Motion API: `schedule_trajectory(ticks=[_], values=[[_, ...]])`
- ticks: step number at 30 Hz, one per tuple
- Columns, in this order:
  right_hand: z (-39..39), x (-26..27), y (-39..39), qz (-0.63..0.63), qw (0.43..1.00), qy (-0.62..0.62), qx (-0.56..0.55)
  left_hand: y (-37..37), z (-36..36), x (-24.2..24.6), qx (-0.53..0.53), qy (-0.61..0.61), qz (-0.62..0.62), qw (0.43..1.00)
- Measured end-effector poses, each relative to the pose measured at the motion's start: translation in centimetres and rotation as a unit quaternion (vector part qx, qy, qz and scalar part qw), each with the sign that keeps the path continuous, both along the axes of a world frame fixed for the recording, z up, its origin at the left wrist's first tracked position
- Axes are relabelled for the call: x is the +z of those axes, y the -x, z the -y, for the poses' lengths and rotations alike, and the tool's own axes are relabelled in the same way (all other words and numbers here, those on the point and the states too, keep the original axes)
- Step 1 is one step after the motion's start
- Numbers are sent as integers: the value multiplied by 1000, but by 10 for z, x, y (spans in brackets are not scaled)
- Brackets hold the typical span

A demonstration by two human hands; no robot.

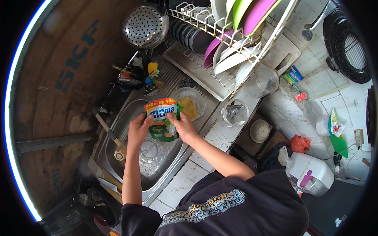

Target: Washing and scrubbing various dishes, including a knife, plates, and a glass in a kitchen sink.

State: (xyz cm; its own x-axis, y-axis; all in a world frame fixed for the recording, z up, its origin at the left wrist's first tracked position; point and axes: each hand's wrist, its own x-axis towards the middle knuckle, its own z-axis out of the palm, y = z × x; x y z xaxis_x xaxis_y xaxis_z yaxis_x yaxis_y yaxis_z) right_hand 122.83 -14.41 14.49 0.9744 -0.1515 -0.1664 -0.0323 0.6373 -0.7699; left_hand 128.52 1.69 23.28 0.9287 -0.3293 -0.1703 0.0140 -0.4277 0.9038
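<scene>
My left hand (139,125) and my right hand (184,128) hold a green dish-soap refill pouch (162,132) upright by its two sides. Both thumbs press on its printed front. The pouch is above a stainless steel sink (147,180), whose bottom has a shiny, rippled patch that looks wet. Just beyond my right hand, a clear bowl (200,101) with suds and a yellow sponge (188,107) rests on the ribbed drainboard (168,75). Behind the bowl lies a dark scouring pad (187,83). A beige tap (118,144) reaches over the basin near my left forearm.
A wire dish rack (203,19) with plates and bowls stands at the back right. Beside it are a plastic jar of cutlery (234,113) and a clear container (262,81). A utensil holder (133,76) and a perforated metal strainer (146,26) are near the wooden wall (71,112).
</scene>
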Motion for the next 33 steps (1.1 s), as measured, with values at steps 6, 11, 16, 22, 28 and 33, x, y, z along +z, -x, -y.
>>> schedule_trajectory(ticks=[6, 11, 16, 22, 28, 33], values=[[14, 23, 3, 41, 982, 173, 70, 18, -8, 15, 69, 87, 16, 994], [42, 9, -2, 102, 967, 221, 73, 44, -31, 47, 134, 49, 99, 985], [87, 1, -24, 1, 772, 634, 50, 71, -95, 91, 318, 186, 109, 923], [91, 9, -38, -35, 643, 761, 81, 90, -232, 115, 403, 244, 187, 862], [90, -8, -48, -79, 621, 771, 116, 83, -382, 24, 487, 203, 188, 828], [76, 1, -45, -136, 614, 757, 177, 46, -469, -82, 497, 218, 115, 832]])
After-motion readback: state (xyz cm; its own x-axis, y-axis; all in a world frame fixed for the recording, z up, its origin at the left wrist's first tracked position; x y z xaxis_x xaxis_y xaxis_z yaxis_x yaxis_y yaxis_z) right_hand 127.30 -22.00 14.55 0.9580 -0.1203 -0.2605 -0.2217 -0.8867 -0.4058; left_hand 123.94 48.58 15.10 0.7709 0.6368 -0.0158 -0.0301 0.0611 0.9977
